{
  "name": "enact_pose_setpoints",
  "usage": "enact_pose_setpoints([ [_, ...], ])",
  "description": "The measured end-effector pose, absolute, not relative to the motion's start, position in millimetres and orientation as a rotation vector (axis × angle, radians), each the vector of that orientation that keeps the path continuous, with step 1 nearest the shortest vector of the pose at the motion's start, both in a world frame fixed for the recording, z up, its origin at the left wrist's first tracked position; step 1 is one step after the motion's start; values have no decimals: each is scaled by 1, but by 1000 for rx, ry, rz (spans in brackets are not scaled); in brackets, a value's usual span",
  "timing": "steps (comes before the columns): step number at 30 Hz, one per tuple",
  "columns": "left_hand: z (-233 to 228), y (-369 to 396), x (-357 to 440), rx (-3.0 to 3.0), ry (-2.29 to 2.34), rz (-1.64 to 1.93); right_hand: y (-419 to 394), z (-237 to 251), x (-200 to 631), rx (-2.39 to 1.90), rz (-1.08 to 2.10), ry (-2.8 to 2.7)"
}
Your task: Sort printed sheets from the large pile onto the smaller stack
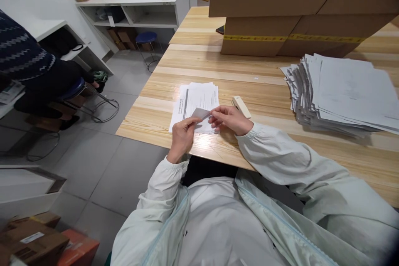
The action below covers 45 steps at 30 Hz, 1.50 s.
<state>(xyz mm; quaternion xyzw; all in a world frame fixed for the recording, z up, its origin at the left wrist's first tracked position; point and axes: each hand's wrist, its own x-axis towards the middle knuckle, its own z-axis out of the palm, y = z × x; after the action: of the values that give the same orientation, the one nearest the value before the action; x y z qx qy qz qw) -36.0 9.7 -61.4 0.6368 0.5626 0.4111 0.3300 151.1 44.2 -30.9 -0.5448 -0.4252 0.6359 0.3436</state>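
Observation:
Between my two hands is a small folded piece of white paper [200, 113], held just above a short stack of printed sheets [199, 95]. My left hand [183, 135] pinches its left end between thumb and fingers. At the right end, the fingers of my right hand [228, 118] close on the paper's edge. The printed sheets lie near the table's front edge, with a dark bar and lines of text on the top one. A cream-coloured stapler-like object [241, 107] rests on the table just beyond my right hand.
A thick, uneven pile of papers [349, 91] stands to the right. Large cardboard boxes [258, 35] are stacked at the back of the wooden table [174, 66], beside a dark phone-like object [220, 30]. A seated person [28, 54] and a blue stool [146, 37] are at left.

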Motion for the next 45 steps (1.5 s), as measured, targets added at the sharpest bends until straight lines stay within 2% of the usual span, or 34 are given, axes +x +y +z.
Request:
enact_pose_setpoints([
  [8,-51,14,-38,1252,1176,1121,51,-47,135,-1301,1503,-854],
  [14,-49,36,-40,1367,1235,961,45,-66,132,-1125,1459,-1147],
  [25,-40,34,-27,1628,1539,916,38,-71,137,-1134,1154,-1631],
  [36,-49,39,-30,1547,1471,1021,38,-76,136,-1135,1238,-1491],
  [45,-57,35,-34,1481,1501,1247,39,-84,140,-1239,984,-1498],
])
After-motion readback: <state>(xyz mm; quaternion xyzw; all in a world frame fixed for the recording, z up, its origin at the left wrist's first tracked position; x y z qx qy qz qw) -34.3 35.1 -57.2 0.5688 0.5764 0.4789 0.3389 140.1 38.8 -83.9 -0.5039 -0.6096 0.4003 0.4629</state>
